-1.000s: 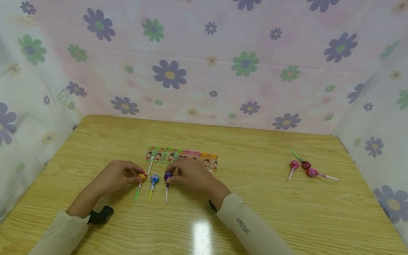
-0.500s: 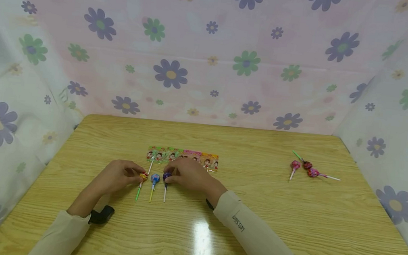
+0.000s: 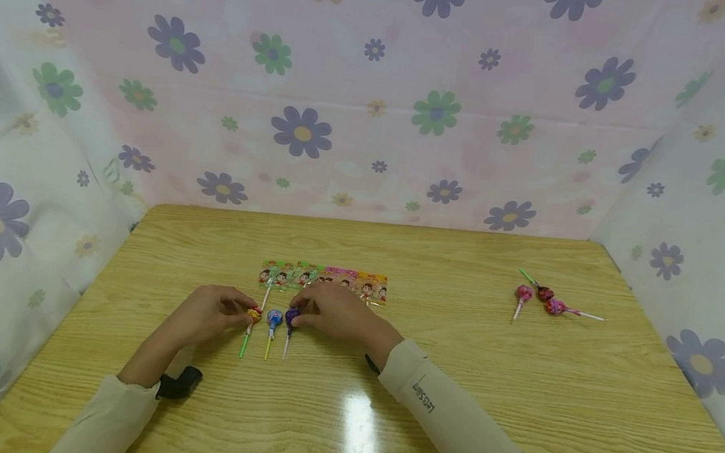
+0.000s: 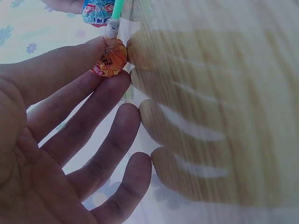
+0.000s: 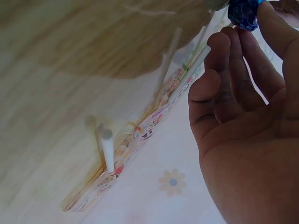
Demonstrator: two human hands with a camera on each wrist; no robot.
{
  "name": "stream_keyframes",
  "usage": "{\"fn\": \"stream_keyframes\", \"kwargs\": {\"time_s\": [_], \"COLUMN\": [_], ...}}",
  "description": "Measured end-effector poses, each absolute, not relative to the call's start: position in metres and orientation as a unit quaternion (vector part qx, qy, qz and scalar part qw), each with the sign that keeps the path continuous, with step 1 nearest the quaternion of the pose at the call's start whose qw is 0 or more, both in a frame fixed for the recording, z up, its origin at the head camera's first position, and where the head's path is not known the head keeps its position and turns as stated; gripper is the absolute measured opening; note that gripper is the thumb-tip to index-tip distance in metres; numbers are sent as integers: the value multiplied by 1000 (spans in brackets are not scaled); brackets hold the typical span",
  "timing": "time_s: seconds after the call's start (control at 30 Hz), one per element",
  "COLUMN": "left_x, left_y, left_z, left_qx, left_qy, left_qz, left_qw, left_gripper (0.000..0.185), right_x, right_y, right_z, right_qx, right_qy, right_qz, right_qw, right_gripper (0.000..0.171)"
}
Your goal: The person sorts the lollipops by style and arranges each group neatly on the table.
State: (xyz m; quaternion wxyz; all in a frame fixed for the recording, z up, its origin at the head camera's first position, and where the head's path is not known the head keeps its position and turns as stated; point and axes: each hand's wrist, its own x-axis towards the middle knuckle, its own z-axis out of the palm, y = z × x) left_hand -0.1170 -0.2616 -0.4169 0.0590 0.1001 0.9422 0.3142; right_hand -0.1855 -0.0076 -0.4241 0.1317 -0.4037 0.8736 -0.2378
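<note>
My left hand [image 3: 212, 314] pinches the head of an orange-yellow lollipop [image 4: 114, 60] between thumb and fingers; its green stick [image 3: 244, 346] points toward me. In the left wrist view the other fingertips rest at the tabletop. My right hand [image 3: 338, 314] pinches a purple lollipop [image 3: 291, 316] by its head, white stick toward the near side. Between the two hands lies a blue lollipop [image 3: 274, 317] with a yellow stick, untouched. All three stand side by side in a row, heads away from me.
Behind the hands, a row of flat packets [image 3: 280, 275] in green, pink and orange wrappers with white sticks lies on the wooden table [image 3: 453, 378]. At the far right are a pink lollipop [image 3: 523, 293], a dark red one [image 3: 545, 293] and a pink-red one [image 3: 555, 307]. Flowered cloth surrounds the table.
The right hand has slid the purple lollipop left, closer to the blue one, and its stick now slants slightly. The left hand and the orange-yellow lollipop have stayed in place.
</note>
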Motion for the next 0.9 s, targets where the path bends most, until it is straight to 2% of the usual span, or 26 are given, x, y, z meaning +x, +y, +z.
{"fn": "stream_keyframes", "kwargs": {"time_s": [0.7,0.9], "left_x": [-117,-118], "left_y": [-263,-263], "left_z": [-418,-419], "left_qx": [108,110], "left_qy": [942,942], "left_qz": [313,313], "left_qw": [54,51], "left_gripper": [19,19], "right_x": [-183,-182], "right_y": [-2,3], "right_z": [-423,-419], "right_qx": [-409,-405], "right_qy": [878,878], "right_qz": [-216,-224], "right_qw": [123,127], "right_gripper": [30,35]}}
